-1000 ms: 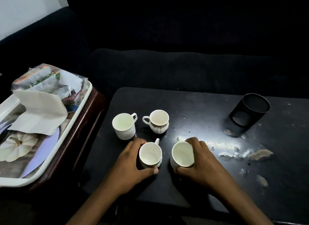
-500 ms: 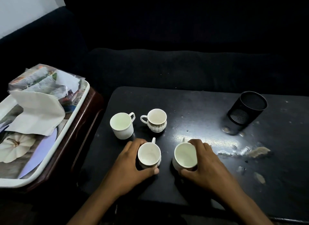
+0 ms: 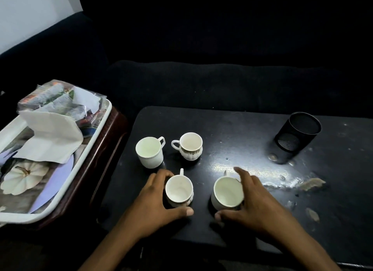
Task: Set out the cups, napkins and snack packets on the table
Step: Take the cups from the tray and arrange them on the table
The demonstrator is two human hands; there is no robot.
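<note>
Several white cups stand on the black table (image 3: 232,129). My left hand (image 3: 157,202) curls around the near left cup (image 3: 178,191), thumb in front and fingers behind. My right hand (image 3: 252,200) wraps the near right cup (image 3: 228,192), its fingers loosened at the rim. Behind them stand a plain cup (image 3: 149,151) and a gold-trimmed ribbed cup (image 3: 189,146). White napkins (image 3: 50,137) and snack packets in clear plastic (image 3: 58,101) lie in the white tray (image 3: 66,182) at the left.
The tray rests on a dark wooden side table (image 3: 101,161) left of the black table. A black mesh pen holder (image 3: 298,135) stands at the back right. Peeled patches (image 3: 310,184) mark the table's right side. A dark sofa (image 3: 201,83) runs behind.
The right hand has slid its cup a little to the right and its fingers have loosened at the rim. The left hand still holds its cup in place.
</note>
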